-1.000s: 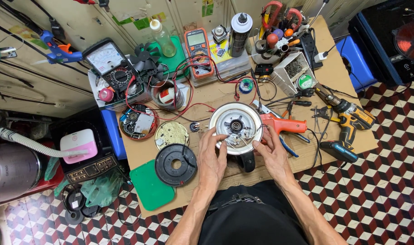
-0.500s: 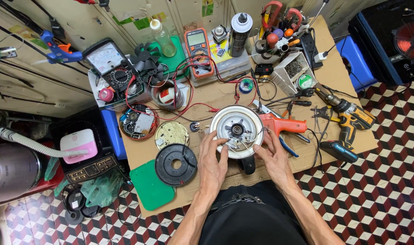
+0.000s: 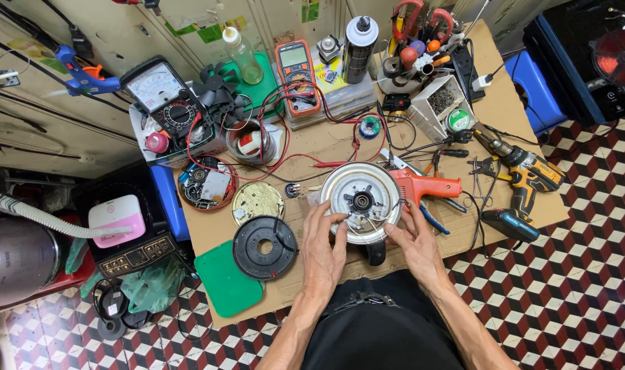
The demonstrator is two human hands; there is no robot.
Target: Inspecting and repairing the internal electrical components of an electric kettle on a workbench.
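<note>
An upturned metal kettle base (image 3: 360, 199), round and silver with wiring in its middle, lies at the centre of the cardboard-covered workbench (image 3: 312, 147). My left hand (image 3: 324, 241) rests on its near left rim, fingertips on the wiring. My right hand (image 3: 412, 236) grips the near right rim, fingers spread along the edge. A black handle stub (image 3: 375, 252) sticks out below the base between my hands.
A black round cover (image 3: 264, 247), a green lid (image 3: 227, 286) and a round circuit plate (image 3: 257, 202) lie to the left. An orange tool (image 3: 425, 186), pliers and a yellow cordless drill (image 3: 525, 179) lie to the right. Meters, red leads, a bottle and a spray can crowd the back.
My hands have shifted slightly on the kettle base; the left fingers moved a little on the wiring. Everything else stays in place.
</note>
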